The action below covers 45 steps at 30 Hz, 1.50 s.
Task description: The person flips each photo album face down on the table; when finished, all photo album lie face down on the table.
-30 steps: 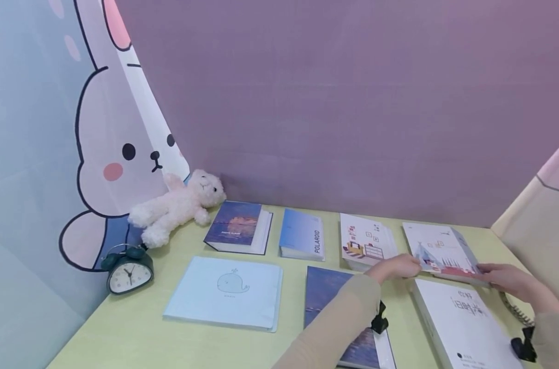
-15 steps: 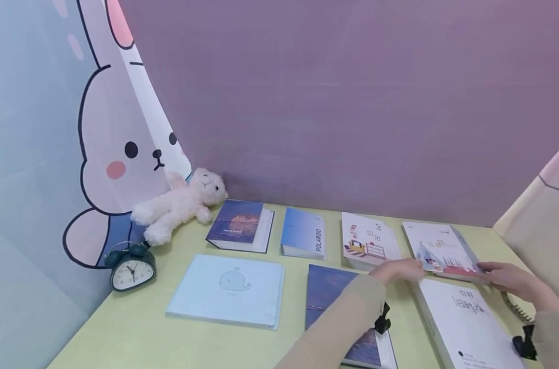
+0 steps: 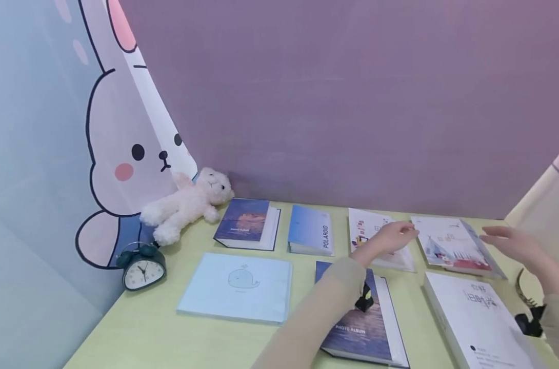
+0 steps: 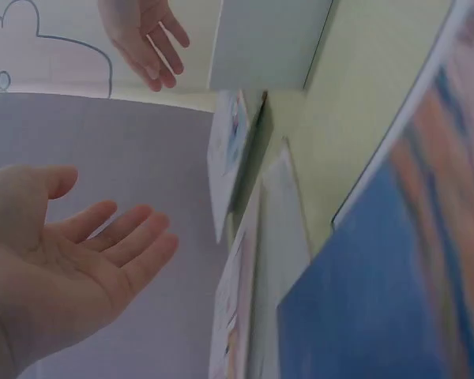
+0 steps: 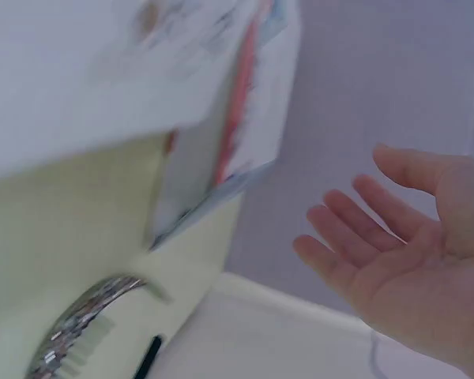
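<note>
My left hand [image 3: 392, 237] hovers over a white album with a cartoon drawing [image 3: 359, 223], partly hiding it. Its fingers are relaxed and hold nothing, and in the left wrist view the palm [image 4: 87, 276] faces up and inward. My right hand [image 3: 515, 248] hangs above the right edge of a white album with a tent picture [image 3: 447, 245], which lies flat at the back right. In the right wrist view that hand's fingers [image 5: 355, 225] are spread, with air around them. Under my left forearm lies a larger purple photo album [image 3: 376, 333]. A thick white book [image 3: 484, 320] lies in front of the tent album.
Along the back are a small purple photo album [image 3: 244, 220] and a blue Polaroid album [image 3: 309, 228]. A pale blue whale folder [image 3: 235, 287], a green alarm clock [image 3: 144, 269] and a plush toy [image 3: 187, 205] are further left. A curved patterned comb [image 5: 83, 320] lies at right.
Both hands have lifted up and off the tent album, which stays flat at the back right. My left hand has also shifted left. The head view has turned slightly right.
</note>
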Tool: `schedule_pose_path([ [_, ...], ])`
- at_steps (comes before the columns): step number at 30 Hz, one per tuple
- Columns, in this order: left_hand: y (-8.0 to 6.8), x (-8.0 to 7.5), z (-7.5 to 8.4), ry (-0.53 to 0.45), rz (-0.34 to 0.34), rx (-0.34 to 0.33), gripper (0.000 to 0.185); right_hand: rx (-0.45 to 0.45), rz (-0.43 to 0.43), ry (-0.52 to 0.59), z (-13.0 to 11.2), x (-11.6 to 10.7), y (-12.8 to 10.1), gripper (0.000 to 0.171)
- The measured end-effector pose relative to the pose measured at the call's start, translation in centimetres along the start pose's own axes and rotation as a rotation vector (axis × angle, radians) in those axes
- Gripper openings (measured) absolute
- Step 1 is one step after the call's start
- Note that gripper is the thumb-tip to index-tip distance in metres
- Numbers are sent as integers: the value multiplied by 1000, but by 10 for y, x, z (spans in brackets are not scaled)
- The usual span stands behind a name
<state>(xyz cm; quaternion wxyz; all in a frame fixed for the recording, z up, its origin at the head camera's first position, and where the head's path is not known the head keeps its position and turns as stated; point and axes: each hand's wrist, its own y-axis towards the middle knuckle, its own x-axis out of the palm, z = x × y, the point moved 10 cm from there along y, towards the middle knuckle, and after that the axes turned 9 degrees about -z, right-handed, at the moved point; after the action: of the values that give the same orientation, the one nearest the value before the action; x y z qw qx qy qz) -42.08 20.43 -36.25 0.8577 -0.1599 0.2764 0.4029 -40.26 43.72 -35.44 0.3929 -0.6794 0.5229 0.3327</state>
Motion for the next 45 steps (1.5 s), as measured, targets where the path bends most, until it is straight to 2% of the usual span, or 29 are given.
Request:
schedule_pose_path([
  [4,-10,-20,0,45,49,49,44,-68,117,5,-34,-8,0,62],
  [8,-21,-33,-6,82,86,73,46,-134,199,21,-65,-4,1,56],
  [13,-33,-50,-22,74,120,64,47,-198,209,23,-105,7,10,54],
  [18,-42,-67,-46,42,143,26,47,-206,182,25,-142,22,23,56],
  [23,-46,-73,-68,49,134,-18,45,-256,183,48,-173,45,31,47],
  [27,-50,-74,-81,69,88,-42,46,-286,143,46,-190,63,38,44],
  [34,-61,-80,-98,96,40,-65,47,-276,36,78,-210,92,53,47],
  [40,-63,-72,-113,45,-25,-81,47,-212,-73,35,-220,119,61,52],
  [45,-61,-61,-118,-95,-89,-60,47,-215,-131,12,-223,134,59,55],
])
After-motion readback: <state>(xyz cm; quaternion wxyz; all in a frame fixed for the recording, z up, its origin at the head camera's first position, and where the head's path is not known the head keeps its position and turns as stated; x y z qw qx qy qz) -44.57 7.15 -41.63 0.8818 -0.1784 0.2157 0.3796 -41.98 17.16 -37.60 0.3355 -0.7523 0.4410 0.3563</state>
